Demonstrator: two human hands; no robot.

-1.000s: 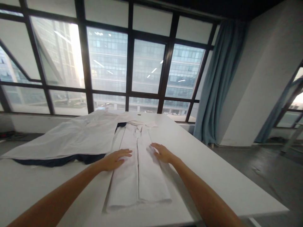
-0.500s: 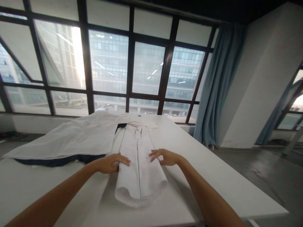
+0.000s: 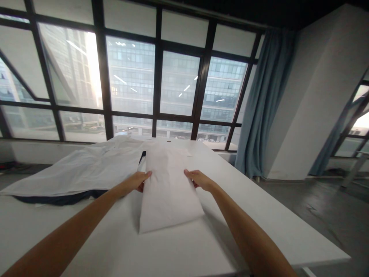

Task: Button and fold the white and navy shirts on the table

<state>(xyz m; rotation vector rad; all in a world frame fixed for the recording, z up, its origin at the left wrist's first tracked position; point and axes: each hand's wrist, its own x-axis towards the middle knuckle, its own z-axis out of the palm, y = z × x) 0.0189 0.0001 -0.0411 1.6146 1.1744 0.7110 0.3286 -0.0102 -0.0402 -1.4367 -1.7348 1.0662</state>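
A white shirt [image 3: 171, 192], folded into a long flat bundle, lies before me with a plain, lightly creased face upward. My left hand [image 3: 138, 181] pinches its left edge, thumb on top and fingers curled underneath. On the opposite edge, my right hand [image 3: 199, 179] grips the cloth in the same way. The near end of the bundle spreads toward me over the table, its lower left corner pointing down. Whatever lies under the bundle is hidden.
More white garments [image 3: 86, 169] lie spread on the left of the white table [image 3: 259, 223], with dark blue cloth [image 3: 60, 199] showing beneath. The table's right edge runs diagonally toward the windows. A blue curtain [image 3: 263, 107] hangs beside a pillar [image 3: 300, 115].
The shirt's centre opening and collar area showed before; now a plain face covers them. My hands, earlier resting on its sides, have moved farther away and closed on the edges.
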